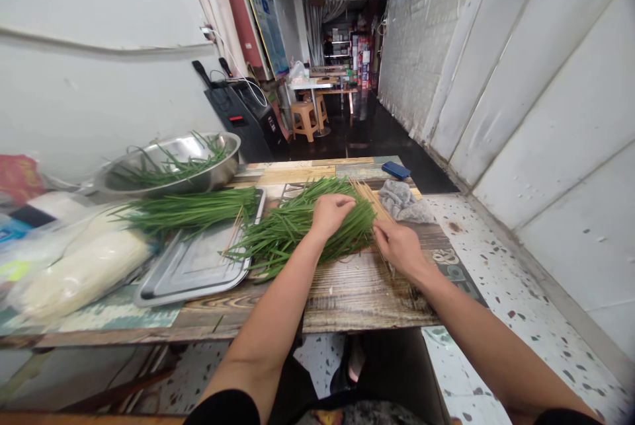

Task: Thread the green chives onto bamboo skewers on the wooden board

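Note:
A loose pile of green chives (292, 230) lies across the wooden table (347, 293), its tips reaching onto a flat metal tray (193, 270). My left hand (330, 213) rests on the cut ends of this pile with the fingers curled down onto the stalks. My right hand (397, 246) sits just to the right, fingers pinched on thin bamboo skewers (370, 200) that lie in a bundle beside the chives. A second bunch of chives (193, 210) lies along the tray's far edge.
A steel basin (173, 170) with a few chives stands at the back left. Plastic bags of white noodles (79, 266) lie at the left. A grey cloth (401, 203) and a blue phone (395, 170) sit at the table's far right. A walkway with stools runs beyond.

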Available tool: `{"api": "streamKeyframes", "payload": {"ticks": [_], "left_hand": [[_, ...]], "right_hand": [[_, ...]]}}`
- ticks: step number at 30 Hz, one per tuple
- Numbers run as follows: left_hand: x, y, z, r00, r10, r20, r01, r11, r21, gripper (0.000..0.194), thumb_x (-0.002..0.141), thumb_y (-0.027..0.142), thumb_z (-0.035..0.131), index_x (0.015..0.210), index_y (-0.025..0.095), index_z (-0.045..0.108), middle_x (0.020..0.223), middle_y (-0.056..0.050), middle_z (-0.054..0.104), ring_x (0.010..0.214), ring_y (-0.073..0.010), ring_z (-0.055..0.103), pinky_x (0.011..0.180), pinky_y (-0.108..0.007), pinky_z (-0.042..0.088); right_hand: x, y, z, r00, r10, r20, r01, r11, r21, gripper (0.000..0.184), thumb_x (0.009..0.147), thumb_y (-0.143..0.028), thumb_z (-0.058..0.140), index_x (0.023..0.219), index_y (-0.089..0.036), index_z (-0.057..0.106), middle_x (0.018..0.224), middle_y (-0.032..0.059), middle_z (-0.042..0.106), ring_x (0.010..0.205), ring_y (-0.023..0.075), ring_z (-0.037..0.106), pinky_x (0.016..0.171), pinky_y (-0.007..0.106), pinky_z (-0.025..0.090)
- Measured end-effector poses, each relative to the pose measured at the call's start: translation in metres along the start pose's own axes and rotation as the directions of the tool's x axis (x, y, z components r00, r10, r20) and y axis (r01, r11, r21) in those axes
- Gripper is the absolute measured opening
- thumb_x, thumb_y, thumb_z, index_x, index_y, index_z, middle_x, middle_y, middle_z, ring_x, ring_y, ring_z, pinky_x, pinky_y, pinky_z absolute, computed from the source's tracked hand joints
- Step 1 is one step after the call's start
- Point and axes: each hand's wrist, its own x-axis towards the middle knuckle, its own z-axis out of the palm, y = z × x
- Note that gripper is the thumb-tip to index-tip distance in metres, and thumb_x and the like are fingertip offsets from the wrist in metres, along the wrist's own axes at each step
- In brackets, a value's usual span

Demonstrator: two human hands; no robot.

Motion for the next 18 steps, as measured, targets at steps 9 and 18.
{"api": "streamKeyframes", "payload": {"ticks": [9,18], "left_hand": [[0.005,-0.006,-0.033,0.989,0.145,-0.005,-0.135,0.928,0.348,0.032,0.083,0.014,0.043,0.094,0.022,0.071,0.103,-0.005,0.069,0.103,-0.0215,0.057,0.098,-0.039,0.035],[0.004,-0.013,-0.025,0.983,0.127,0.133,-0.182,0.775,0.605,0.011,0.077,0.022,0.06,0.075,0.021,0.07,0.097,-0.01,0.061,0.104,-0.0294,0.044,0.09,-0.048,0.026]], "right_hand": [[0.0,0.0,0.002,0.998,0.048,-0.047,-0.049,0.999,-0.021,0.026,0.087,-0.028,0.04,0.089,-0.019,0.065,0.075,0.0043,0.07,0.063,0.015,0.061,0.057,0.023,0.033],[0.0,0.001,0.003,0.997,0.067,-0.039,-0.069,0.996,-0.057,0.025,0.085,-0.028,0.04,0.086,-0.02,0.064,0.07,0.0036,0.068,0.06,0.0148,0.059,0.055,0.024,0.03]]}}
